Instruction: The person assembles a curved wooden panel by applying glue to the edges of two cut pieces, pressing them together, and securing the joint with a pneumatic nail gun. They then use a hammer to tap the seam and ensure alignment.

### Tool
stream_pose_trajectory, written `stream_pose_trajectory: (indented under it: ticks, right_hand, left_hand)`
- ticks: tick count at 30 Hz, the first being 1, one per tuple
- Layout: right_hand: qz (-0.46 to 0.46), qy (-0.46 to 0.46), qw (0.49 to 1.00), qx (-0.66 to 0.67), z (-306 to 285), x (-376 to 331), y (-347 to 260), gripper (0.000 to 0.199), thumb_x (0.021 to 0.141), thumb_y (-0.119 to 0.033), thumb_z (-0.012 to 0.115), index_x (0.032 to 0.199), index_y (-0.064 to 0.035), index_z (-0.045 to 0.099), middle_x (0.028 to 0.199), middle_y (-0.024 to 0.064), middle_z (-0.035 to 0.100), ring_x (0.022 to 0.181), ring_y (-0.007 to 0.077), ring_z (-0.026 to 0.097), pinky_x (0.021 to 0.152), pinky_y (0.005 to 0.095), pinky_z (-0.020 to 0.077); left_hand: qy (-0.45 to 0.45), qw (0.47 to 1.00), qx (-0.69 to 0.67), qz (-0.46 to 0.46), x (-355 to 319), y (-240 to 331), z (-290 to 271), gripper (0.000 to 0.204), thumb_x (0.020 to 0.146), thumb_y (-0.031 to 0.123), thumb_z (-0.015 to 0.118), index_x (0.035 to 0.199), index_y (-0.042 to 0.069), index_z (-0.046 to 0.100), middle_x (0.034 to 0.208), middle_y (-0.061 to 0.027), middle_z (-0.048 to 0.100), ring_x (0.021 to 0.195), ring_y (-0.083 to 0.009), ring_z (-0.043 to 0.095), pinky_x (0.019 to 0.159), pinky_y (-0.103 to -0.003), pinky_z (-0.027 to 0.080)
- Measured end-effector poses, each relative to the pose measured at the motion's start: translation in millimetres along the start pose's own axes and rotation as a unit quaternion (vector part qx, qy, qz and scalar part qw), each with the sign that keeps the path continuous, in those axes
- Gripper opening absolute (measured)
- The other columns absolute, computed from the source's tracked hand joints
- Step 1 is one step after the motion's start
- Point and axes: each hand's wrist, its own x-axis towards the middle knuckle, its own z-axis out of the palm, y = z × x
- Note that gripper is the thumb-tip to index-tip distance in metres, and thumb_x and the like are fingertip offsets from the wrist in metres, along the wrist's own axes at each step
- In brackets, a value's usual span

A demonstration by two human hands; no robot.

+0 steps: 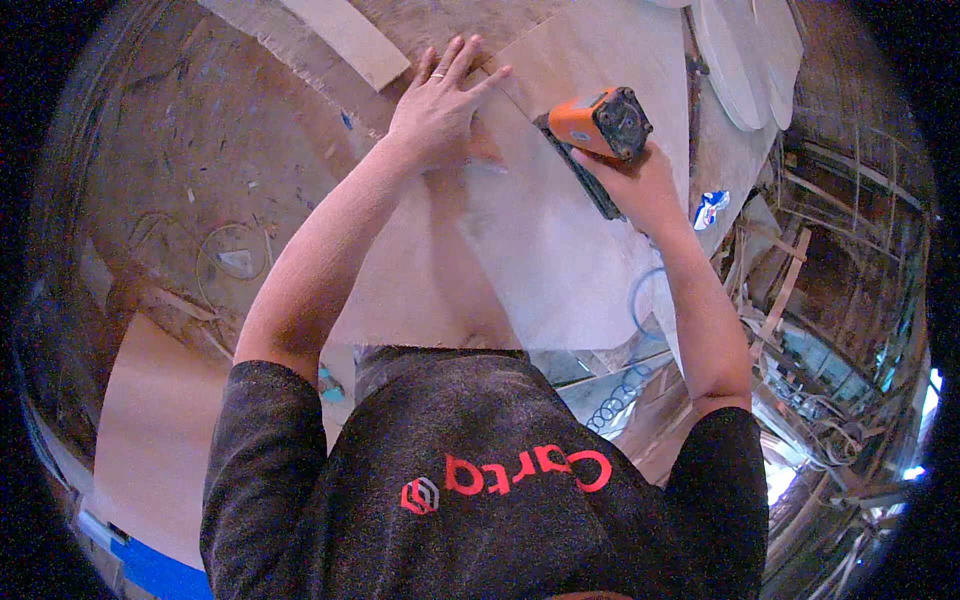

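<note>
Your frame's dim overall with a pinkish cast. Pale board [570,280] in front of you reads fairly bright, but a soft dark shadow band runs down it toward your shirt [480,420]. Small white blowouts at right and lower right, so light's coming in there. Fisheye bends lines hard near your rim; corners go black with coloured speckle. Centre's reasonably sharp, outer detail's mushy.

Nailer [575,120]: orange body, black end cap [624,124] and base [586,181]. Board [400,295]: plain pale beige with a pinkish cast. Strip [345,38]: pale tan. Shirt [480,550]: black, speckled with pale flecks; carries red lettering [525,471] and a red-and-grey emblem [420,494]. Hose [632,300]: blue. Scrap [711,209]: blue and white, patchy. Ring [438,76]: silvery. Surface [180,150]: brown, mottled with pale bits and blue flecks.
</note>
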Motion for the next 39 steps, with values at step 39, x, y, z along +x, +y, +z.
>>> stream_pose_trajectory:
  ticks: [39]
  right_hand:
    - [0.036,-0.04,0.999,-0.005,-3.7,-4.3,27.8,0.041,0.081,-0.013,0.079,0.117,0.0004,0.064,0.109,0.0103,0.07,0.101,0.0166,0.067,0.091,0.0328,0.0519]
  left_hand:
    - [-0.007,0.997,0.07,0.018,0.7,-7.9,9.3,0.082,0.071,0.032,0.075,0.146,0.022,0.044,0.158,-0.0011,0.028,0.149,-0.0252,0.018,0.121,-0.056,0.012]
